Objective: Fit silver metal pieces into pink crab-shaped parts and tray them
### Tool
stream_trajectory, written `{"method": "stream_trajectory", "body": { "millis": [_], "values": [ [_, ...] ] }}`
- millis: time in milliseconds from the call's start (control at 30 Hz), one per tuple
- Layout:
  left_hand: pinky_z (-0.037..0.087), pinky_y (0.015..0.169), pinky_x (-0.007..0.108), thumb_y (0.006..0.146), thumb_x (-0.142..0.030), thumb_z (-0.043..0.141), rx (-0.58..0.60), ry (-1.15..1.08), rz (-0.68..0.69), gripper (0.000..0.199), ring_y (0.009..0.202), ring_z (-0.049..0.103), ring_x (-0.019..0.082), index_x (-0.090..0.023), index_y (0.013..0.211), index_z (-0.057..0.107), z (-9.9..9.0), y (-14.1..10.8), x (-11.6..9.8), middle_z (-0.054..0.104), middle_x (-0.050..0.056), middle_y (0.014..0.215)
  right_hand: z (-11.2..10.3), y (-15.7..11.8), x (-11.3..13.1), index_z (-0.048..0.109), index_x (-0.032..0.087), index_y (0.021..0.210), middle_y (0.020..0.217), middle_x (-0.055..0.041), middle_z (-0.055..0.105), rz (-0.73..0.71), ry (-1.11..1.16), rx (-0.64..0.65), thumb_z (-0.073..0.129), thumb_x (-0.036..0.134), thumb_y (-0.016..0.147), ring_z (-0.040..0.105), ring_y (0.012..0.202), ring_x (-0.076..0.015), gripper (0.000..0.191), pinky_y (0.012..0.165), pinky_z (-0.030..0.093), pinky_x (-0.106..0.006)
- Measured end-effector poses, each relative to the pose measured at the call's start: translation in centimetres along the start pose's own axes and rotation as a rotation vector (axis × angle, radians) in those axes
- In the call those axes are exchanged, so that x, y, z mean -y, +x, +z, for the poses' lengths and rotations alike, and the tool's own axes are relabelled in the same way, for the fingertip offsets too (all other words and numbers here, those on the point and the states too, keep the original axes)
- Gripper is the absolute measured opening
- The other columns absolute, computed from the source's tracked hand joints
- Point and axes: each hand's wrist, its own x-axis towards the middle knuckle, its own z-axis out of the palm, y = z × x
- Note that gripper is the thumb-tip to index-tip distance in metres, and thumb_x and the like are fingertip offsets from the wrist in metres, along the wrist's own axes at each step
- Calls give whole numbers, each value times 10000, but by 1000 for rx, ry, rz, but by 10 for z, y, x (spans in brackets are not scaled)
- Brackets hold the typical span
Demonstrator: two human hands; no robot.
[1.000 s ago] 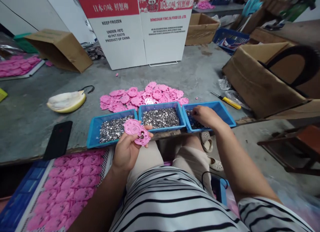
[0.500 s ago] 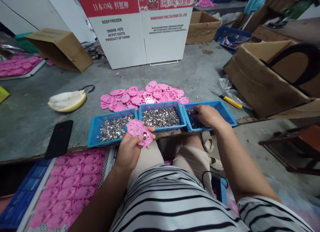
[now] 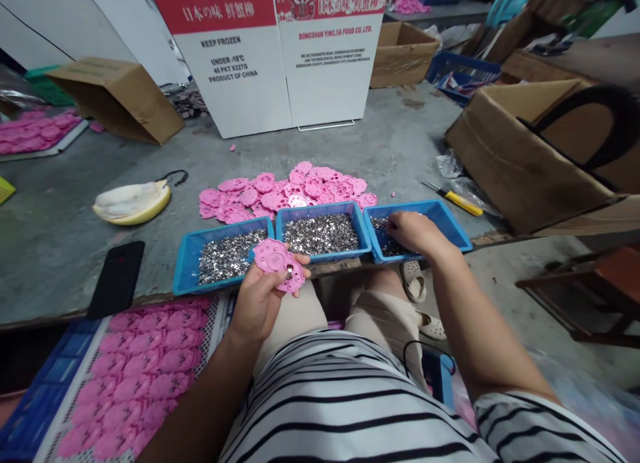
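My left hand (image 3: 261, 302) is closed on a pink plastic plate (image 3: 278, 264) with a scalloped edge and a small metal piece set near its lower right. It holds the plate just in front of the left blue bin (image 3: 179, 266), which contains small silvery metal parts (image 3: 227, 253). The middle blue bin (image 3: 367, 231) holds more such parts. My right hand (image 3: 411, 231) reaches into the right blue bin (image 3: 457, 230), fingers bent down among small dark parts; the fingertips are hidden. Behind the bins lies a pile of pink plates (image 3: 285, 191).
A yellow-handled screwdriver (image 3: 463, 202) lies right of the bins, beside an open cardboard box (image 3: 530, 156). On the left are a black phone (image 3: 117, 276) and a yellow shell-shaped dish (image 3: 133, 203). A white carton (image 3: 280, 83) stands behind. Pink pieces fill a tray (image 3: 140, 370) below the table's edge.
The view has shifted very slightly. Both hands stay in the same places, the left with the pink plate, the right in the right bin.
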Motion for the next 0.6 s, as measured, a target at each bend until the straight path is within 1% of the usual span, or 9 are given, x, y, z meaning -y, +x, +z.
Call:
{"method": "stream_trajectory", "body": {
  "millis": [167, 300, 367, 433, 533, 600],
  "values": [
    [482, 463, 217, 656, -176, 673, 3, 16, -5, 436, 713, 694, 199, -140, 1063, 521, 1, 0, 1, 735, 112, 890, 6, 5, 2, 716, 178, 1037, 1118, -147, 727, -28, 6, -16, 523, 155, 857, 678, 1010, -262, 265, 699, 435, -274],
    [480, 458, 215, 637, -185, 687, 0, 18, -18, 472, 710, 689, 195, -151, 1075, 513, 3, 0, 0, 734, 102, 884, 10, 6, 4, 724, 154, 981, 1102, -174, 723, -27, 14, -29, 503, 141, 863, 684, 971, -266, 250, 675, 429, -281],
    [477, 455, 215, 621, -196, 696, -17, 23, -24, 475, 707, 688, 196, -151, 1058, 516, 3, -1, -1, 731, 94, 869, 8, 5, 2, 711, 136, 985, 1109, -185, 715, -27, 18, -46, 484, 130, 869, 680, 968, -267, 254, 676, 423, -285],
    [470, 448, 213, 608, -203, 702, -43, 34, -37, 469, 700, 687, 196, -152, 1037, 521, 4, -1, 0, 726, 80, 849, 4, 1, 0, 690, 133, 992, 1078, -176, 720, -20, 51, -98, 458, 129, 881, 675, 948, -256, 257, 682, 418, -283],
    [460, 443, 212, 610, -208, 697, -57, 61, -72, 432, 684, 683, 193, -150, 1002, 526, 7, -2, 3, 717, 64, 824, -4, -9, -1, 657, 151, 902, 903, -115, 728, -32, 244, -220, 489, 137, 863, 658, 831, -216, 173, 667, 406, -264],
    [458, 448, 213, 623, -226, 698, -45, 87, -89, 401, 680, 681, 190, -150, 977, 525, 11, -2, 6, 710, 58, 816, -9, -18, 3, 619, 167, 810, 784, -58, 697, -113, 441, -264, 529, 113, 813, 620, 730, -177, 105, 643, 397, -246]
  ]
}}
